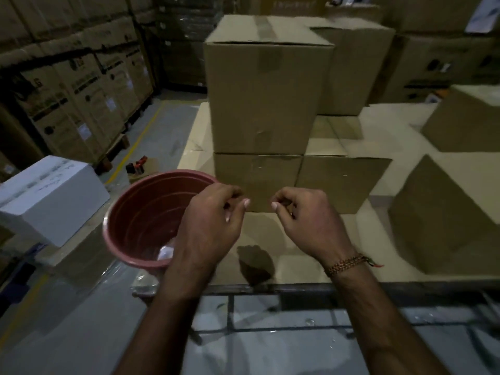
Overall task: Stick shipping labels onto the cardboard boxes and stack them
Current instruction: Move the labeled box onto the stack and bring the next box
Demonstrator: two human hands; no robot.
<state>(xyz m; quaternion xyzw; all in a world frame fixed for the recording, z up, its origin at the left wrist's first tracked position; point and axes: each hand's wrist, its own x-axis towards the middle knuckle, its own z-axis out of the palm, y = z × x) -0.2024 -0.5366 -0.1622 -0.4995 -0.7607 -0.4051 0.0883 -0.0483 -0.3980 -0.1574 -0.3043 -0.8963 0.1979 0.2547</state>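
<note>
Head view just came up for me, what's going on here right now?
A person stands at a work surface covered with plain cardboard. Both hands are raised in front of a stack of cardboard boxes, the left hand and the right hand each with fingers curled; the dim picture does not show whether they pinch anything. No label shows on the faces of the boxes that are in view. A red tub sits to the left.

Matt brown cardboard boxes (266, 96); smooth glossy red plastic tub (151, 212).
</note>
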